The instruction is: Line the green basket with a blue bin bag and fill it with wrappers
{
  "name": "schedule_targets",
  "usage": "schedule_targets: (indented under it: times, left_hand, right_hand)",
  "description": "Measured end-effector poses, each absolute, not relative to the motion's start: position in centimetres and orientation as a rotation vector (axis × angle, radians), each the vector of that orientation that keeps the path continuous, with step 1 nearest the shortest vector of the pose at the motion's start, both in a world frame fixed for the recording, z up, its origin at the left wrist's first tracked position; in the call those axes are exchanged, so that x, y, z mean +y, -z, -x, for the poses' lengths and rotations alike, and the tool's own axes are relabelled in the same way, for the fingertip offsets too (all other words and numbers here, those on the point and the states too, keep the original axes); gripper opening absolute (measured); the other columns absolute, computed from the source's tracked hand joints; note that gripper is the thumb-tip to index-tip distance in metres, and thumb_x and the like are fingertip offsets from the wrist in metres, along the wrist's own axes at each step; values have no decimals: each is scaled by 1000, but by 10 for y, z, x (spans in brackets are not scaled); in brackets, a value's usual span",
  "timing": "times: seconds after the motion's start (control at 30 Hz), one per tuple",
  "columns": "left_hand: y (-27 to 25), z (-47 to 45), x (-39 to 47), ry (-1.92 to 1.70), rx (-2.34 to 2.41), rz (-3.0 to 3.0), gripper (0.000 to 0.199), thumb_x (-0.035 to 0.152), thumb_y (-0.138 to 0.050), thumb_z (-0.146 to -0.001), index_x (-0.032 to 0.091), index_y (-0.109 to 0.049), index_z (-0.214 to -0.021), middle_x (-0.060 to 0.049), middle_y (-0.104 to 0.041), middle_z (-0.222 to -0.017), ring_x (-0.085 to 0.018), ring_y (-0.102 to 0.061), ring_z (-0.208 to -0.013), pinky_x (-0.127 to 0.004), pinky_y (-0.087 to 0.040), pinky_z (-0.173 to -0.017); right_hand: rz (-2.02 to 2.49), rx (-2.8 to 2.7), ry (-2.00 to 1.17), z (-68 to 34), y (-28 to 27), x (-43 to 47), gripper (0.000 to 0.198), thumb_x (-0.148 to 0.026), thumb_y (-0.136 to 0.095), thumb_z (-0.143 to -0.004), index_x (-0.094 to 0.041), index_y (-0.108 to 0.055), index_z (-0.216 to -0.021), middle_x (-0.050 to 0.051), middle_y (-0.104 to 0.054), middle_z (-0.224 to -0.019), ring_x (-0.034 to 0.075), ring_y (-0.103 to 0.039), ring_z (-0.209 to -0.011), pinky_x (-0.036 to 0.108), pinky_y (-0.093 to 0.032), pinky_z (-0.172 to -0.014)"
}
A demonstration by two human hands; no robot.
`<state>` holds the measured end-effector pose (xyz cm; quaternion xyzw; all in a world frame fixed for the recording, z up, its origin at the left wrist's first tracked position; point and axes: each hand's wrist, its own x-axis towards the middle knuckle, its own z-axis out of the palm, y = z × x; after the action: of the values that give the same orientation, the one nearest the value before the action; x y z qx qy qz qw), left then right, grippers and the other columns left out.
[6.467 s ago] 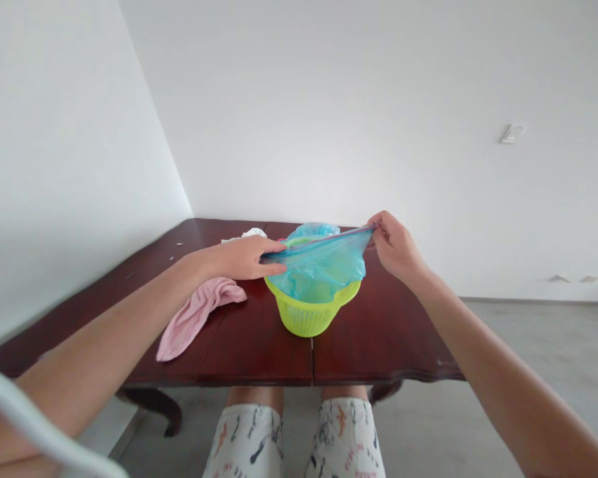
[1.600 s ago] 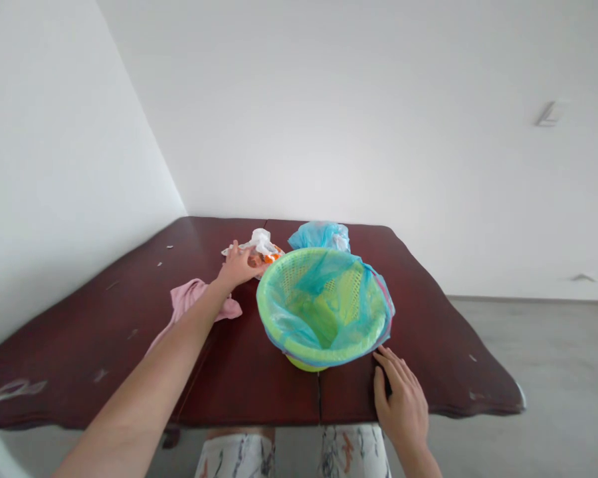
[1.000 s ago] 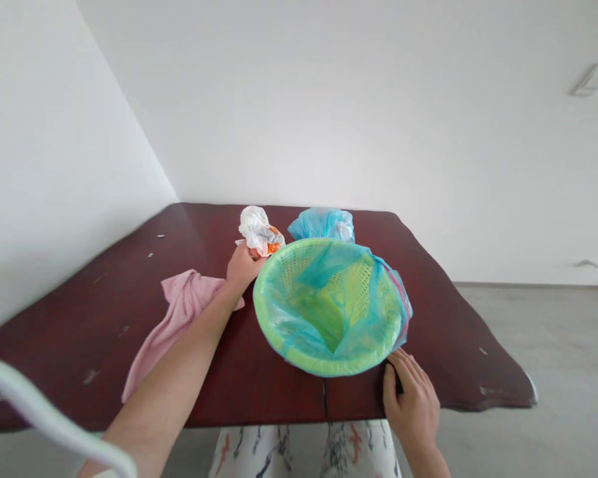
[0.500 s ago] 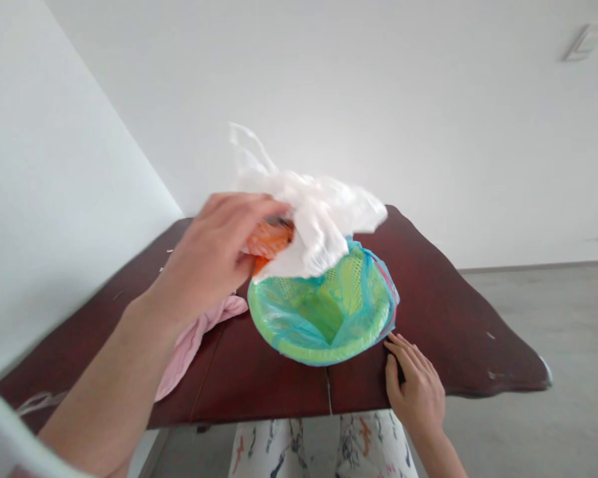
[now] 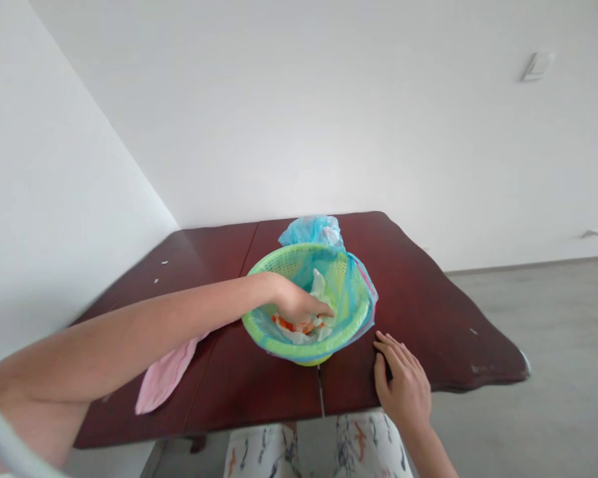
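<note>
My left hand (image 5: 299,304) reaches down inside a green plastic basket (image 5: 259,340), its fingers closed on crumpled plastic bags. One of these is a white plastic bag (image 5: 319,285), the other an orange plastic bag (image 5: 299,325); both lie low in the basket, partly covered by the hand. A translucent blue bag liner (image 5: 363,282) lines the basket and folds over its rim, bunching at the right side. My right hand (image 5: 403,378) rests on the table's front edge, fingers stretched out, holding nothing, just right of the basket.
The basket stands on a dark red-brown wooden table (image 5: 418,318). Behind it lies a crumpled blue plastic bag (image 5: 311,230). A pink cloth (image 5: 167,375) lies left, under my forearm. White walls rise behind and left, with a light switch (image 5: 538,66).
My left hand has lowered the white and orange bags from above the basket down into it. The blue bag behind now shows. My right hand stays on the table edge.
</note>
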<state>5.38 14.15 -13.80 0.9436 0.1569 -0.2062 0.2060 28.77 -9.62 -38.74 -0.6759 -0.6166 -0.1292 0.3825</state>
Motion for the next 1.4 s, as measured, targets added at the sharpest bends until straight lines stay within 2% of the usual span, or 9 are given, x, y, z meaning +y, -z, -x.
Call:
schedule_targets:
  times: [0.17,0.3,0.4,0.53,0.63,0.77,0.87,1.17,1.4]
  left_hand:
    - [137,-55,145,580,355,-2694,74,13,-71,-96,32,-67,-167,-7,-73,-168,-31,-73,-147,-38,-63,-117]
    - [103,-37,143,136,487,-3082,57,18,-78,-98,27,-76,-154,-14,-74,-157,-38,-71,-144,-51,-57,-127]
    - [74,-4,131,-137,525,-3013,41,29,-67,-110,33,-75,-151,-7,-77,-152,-32,-73,-143,-49,-56,-128]
    - [86,66,87,-879,803,-2870,23,30,-62,-113,40,-78,-126,-2,-85,-117,-29,-82,-107,-49,-69,-98]
    - [139,111,39,-1398,807,-2751,36,27,-73,-98,50,-77,-126,1,-81,-95,-31,-78,-84,-52,-70,-74]
    - [214,120,-5,-1440,793,-3028,42,0,-86,-95,28,-77,-125,-5,-84,-110,-24,-83,-95,-42,-71,-88]
    - [244,99,-13,-1603,1026,-2899,43,2,-91,-97,19,-75,-133,-12,-79,-121,-27,-80,-109,-43,-69,-98]
    - [249,66,-2,-1927,1108,-2540,30,4,-85,-103,26,-80,-122,-6,-69,-110,-23,-69,-99,-37,-59,-87]
    - [234,73,-14,-1875,978,-2729,21,11,-79,-102,23,-77,-119,-15,-72,-136,-33,-69,-122,-51,-55,-106]
  right_hand:
    - [1721,-1555,314,-287,389,-96,30,-31,-59,-115,-24,-82,-133,10,-83,-153,36,-81,-139,60,-63,-122]
    - [1714,-1543,312,-286,387,-96,30,-31,-59,-114,-25,-83,-131,10,-84,-152,36,-82,-138,60,-63,-121]
    - [1724,-1556,315,-285,385,-97,30,-29,-58,-115,-24,-82,-133,10,-83,-153,36,-81,-140,60,-62,-122]
    - [1742,-1571,318,-285,383,-98,30,-27,-58,-115,-23,-81,-134,9,-82,-154,34,-80,-142,58,-60,-125]
    - [1737,-1570,320,-285,383,-97,30,-27,-58,-115,-23,-81,-134,8,-82,-154,33,-80,-143,56,-59,-125]
    - [1722,-1535,312,-284,382,-96,27,-29,-60,-114,-24,-82,-128,8,-85,-149,34,-82,-139,56,-59,-124]
    - [1715,-1529,307,-284,380,-96,26,-29,-60,-115,-25,-83,-125,9,-86,-146,34,-83,-136,56,-60,-123]
    - [1672,-1596,324,-289,381,-96,22,-27,-60,-116,-25,-80,-124,9,-86,-144,37,-82,-134,60,-62,-117]
    - [1252,-1384,381,-255,307,-111,39,-15,-77,-106,-28,-73,-143,14,-79,-141,34,-77,-128,55,-63,-108]
